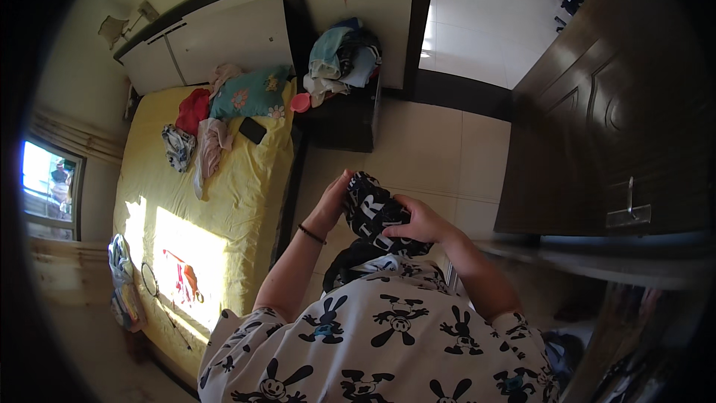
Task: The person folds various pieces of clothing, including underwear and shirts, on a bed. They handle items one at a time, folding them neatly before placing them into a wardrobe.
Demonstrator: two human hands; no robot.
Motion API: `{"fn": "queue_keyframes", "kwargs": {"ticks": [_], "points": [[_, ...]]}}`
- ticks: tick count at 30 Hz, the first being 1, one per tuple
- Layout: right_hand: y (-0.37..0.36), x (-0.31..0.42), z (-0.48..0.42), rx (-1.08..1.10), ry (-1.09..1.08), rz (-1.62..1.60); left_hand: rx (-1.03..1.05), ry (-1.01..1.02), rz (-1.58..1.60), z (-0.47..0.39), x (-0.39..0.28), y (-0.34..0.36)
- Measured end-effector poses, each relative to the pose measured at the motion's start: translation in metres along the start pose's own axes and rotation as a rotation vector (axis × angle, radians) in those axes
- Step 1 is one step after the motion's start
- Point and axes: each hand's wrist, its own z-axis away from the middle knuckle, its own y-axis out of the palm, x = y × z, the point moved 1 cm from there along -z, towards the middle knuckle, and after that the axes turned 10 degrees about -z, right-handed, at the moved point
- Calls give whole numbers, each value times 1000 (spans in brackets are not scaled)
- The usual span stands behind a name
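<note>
Between my two hands is a bunched black garment (pixel 371 208) printed with white letters, held in front of my body. My left hand (pixel 334 196), with a dark beaded bracelet at the wrist, grips its upper left edge. On the other side my right hand (pixel 418 220) has thumb and fingers closed on the cloth. Below it, more dark cloth (pixel 349 262) hangs close to my printed shirt (pixel 386 341); whether it belongs to the same garment I cannot tell.
To the left stands a bed (pixel 246 190) with a yellow sheet, a pillow (pixel 249 93), crumpled clothes (pixel 210 148), a dark phone-like device (pixel 253 130) and a racket (pixel 150 279). A dark nightstand (pixel 341 129) bears a clothes pile (pixel 342 59) and pink bowl (pixel 300 102). An open door (pixel 604 106) is at right.
</note>
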Motion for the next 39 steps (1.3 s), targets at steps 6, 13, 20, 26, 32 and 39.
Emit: {"fn": "queue_keyframes", "kwargs": {"ticks": [6,13,20,26,32,39], "points": [[-59,43,-73,-75,-50,54,25,-8,-574,-111,-100,25],[-159,54,-153,-198,-35,529,-269,-72,191,-220,-100,4],[-276,6,-252,54,196,725,-1030,9,675,-249,1,-137],[-399,-148,-343,244,719,1185,-966,-459,-865,-232,37,-102],[-436,-188,-434,489,615,1522,-405,-1050,-1075,-289,80,-7],[-431,-320,-557,123,681,1437,-405,-1152,-937,-304,197,-44]]}}
